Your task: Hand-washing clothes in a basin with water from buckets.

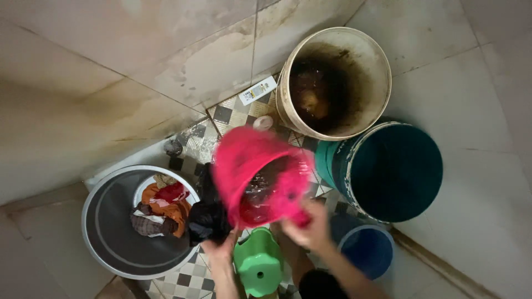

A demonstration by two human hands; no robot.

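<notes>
Both hands, left hand (221, 249) and right hand (310, 230), have fingers clamped on a blurred round pink plastic bucket (257, 180) above the checkered tile floor (185, 277).

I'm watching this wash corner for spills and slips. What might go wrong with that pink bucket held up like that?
The pink bucket is tilted, with liquid inside, held by the left hand and right hand. It may splash past the grey basin of clothes onto the checkered floor, making it slippery. The green stool sits right below and could trip the person.
</notes>
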